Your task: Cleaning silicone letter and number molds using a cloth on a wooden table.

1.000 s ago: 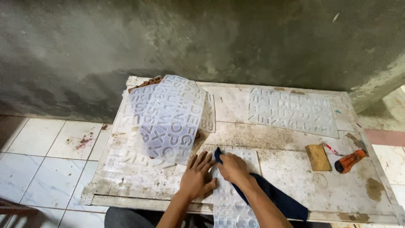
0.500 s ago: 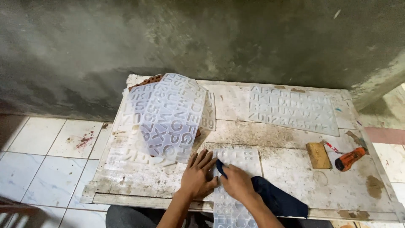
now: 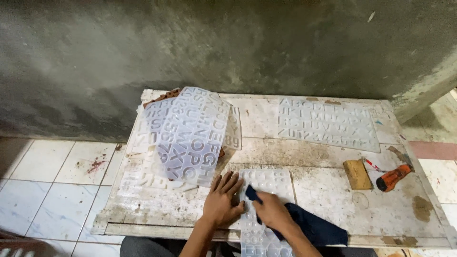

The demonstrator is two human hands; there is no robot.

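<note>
A clear silicone mould [image 3: 266, 183] with round cavities lies at the near edge of the worn white table [image 3: 328, 200]. My left hand [image 3: 222, 202] rests flat on the table, fingers spread, touching the mould's left edge. My right hand [image 3: 270, 210] presses a dark blue cloth [image 3: 316, 228] onto the mould's middle; the cloth trails to the right toward the table's front edge. The mould's near end hangs over the table edge between my arms.
A stack of clear letter moulds [image 3: 188, 135] lies at the table's left rear. Another letter mould [image 3: 328, 123] lies flat at the right rear. A small wooden block [image 3: 358, 174] and an orange-handled tool [image 3: 394, 177] sit at the right. A grey wall stands behind; tiled floor lies left.
My right hand with the cloth has slid toward me along the round-cavity mould. My left hand has stayed beside it.
</note>
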